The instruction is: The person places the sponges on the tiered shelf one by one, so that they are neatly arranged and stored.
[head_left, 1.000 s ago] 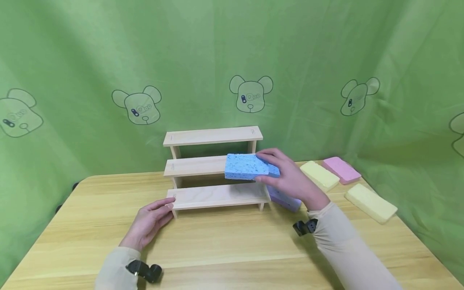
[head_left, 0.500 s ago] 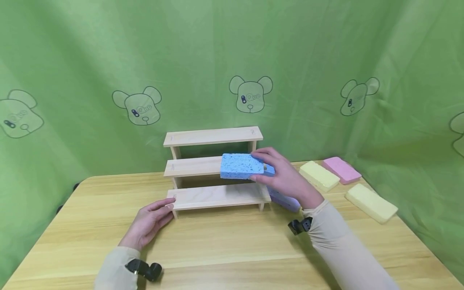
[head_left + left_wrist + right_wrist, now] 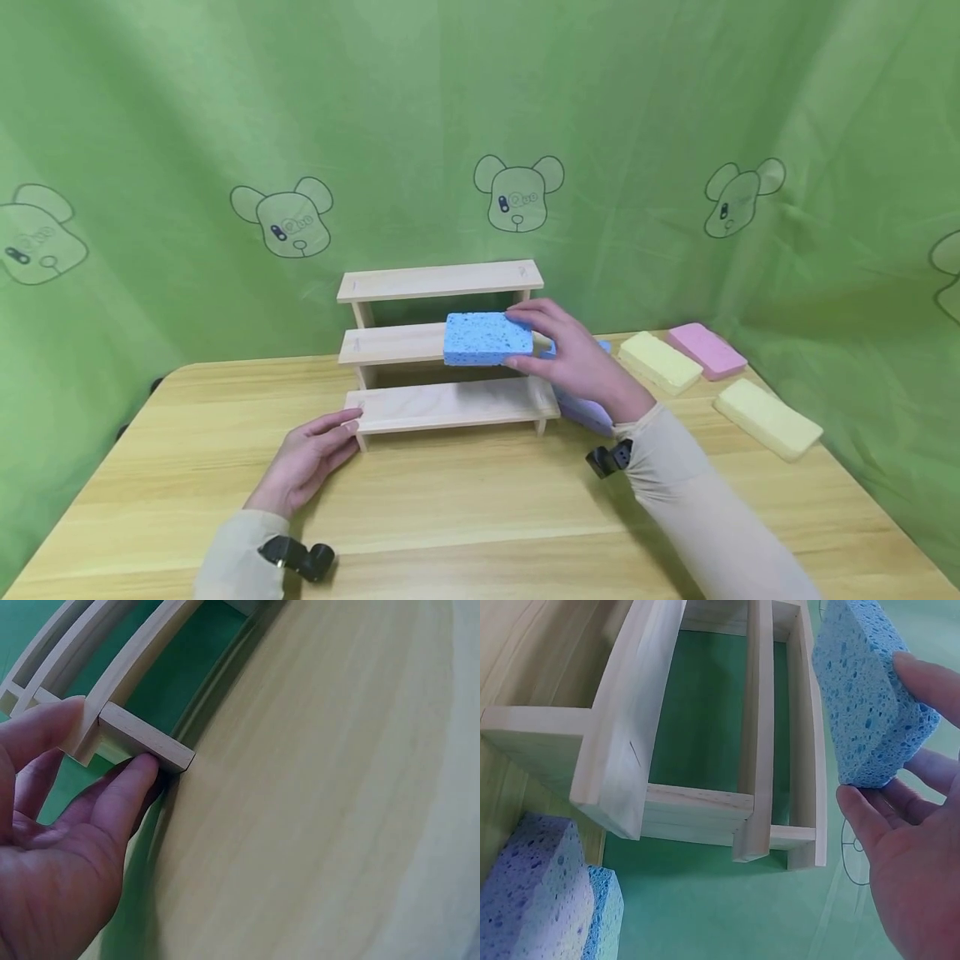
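My right hand [image 3: 573, 354] grips a blue sponge [image 3: 487, 337] by its right end, thumb and fingers on opposite faces. The sponge is in front of the right part of the middle tier of a three-tier wooden stand [image 3: 450, 404]; in the right wrist view, the held sponge [image 3: 862, 690] is apart from the wood. At the stand's lower left corner, my left hand [image 3: 307, 462] holds the end of the bottom tier. The left wrist view shows its fingertips against the stand's board and leg [image 3: 146, 735].
Right of the stand lie a purple sponge [image 3: 585, 412] and another blue sponge [image 3: 607, 907], partly hidden by my right hand in the head view. Farther right are two yellow sponges [image 3: 660, 362] and a pink sponge [image 3: 707, 352] on the wooden table [image 3: 450, 517]. A green curtain [image 3: 405, 100] hangs behind.
My right hand has carried the blue sponge left and slightly up along the middle tier, exposing more of the other blue sponge behind it. My left hand has stayed put on the stand.
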`<action>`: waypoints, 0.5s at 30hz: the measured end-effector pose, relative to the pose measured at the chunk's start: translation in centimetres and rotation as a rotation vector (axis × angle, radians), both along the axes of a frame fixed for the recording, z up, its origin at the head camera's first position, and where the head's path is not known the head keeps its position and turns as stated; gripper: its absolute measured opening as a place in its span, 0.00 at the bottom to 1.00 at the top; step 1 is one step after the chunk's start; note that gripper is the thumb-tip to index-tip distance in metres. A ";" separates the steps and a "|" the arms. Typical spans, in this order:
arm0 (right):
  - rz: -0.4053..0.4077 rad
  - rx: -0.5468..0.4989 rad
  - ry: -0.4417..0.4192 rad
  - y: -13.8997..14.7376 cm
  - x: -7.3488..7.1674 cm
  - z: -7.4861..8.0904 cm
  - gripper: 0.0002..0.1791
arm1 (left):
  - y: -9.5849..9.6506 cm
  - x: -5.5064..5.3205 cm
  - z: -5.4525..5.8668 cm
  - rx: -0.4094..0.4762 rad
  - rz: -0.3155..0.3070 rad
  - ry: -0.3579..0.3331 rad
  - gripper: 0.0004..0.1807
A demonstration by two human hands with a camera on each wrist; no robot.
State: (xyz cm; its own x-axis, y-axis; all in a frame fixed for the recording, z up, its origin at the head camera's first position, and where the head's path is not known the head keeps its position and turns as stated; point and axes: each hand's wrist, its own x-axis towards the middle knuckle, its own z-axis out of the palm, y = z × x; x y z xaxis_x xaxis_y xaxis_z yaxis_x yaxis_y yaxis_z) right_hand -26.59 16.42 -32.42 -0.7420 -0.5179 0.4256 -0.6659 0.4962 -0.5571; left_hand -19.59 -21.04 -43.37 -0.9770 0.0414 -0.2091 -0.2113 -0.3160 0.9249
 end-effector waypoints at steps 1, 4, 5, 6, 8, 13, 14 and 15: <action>-0.001 -0.001 0.003 -0.1 -0.1 0.0 0.36 | 0.0 0.0 0.0 -0.001 -0.002 0.001 0.17; -0.006 -0.009 0.003 -0.3 -0.4 0.0 0.36 | 0.0 0.0 0.0 -0.005 -0.006 0.003 0.17; -0.004 -0.022 -0.008 -0.3 -0.5 0.0 0.36 | 0.0 0.0 0.0 -0.006 -0.008 0.003 0.17; 0.005 -0.041 -0.026 -0.4 -0.6 0.0 0.36 | 0.0 0.0 0.0 -0.008 -0.010 0.003 0.17; 0.024 -0.075 -0.060 -0.5 -0.8 -0.1 0.35 | 0.0 0.0 0.0 -0.009 -0.015 0.002 0.17; 0.053 -0.123 -0.095 -0.9 -1.2 0.0 0.34 | 0.0 0.0 0.1 -0.012 -0.015 0.000 0.16; 0.055 -0.124 -0.092 -1.0 -1.2 0.0 0.34 | 0.0 0.0 0.1 -0.012 -0.015 0.001 0.16; 0.056 -0.122 -0.087 -1.1 -1.3 0.1 0.34 | 0.0 0.0 0.1 -0.014 -0.014 0.001 0.16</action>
State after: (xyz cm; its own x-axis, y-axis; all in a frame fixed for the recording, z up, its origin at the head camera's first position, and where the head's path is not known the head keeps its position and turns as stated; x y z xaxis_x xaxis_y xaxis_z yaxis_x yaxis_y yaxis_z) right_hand -27.92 15.34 -32.36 -0.7501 -0.5084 0.4230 -0.6373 0.3847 -0.6678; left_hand -19.63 -21.00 -43.28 -0.9766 0.0526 -0.2085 -0.2146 -0.3001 0.9294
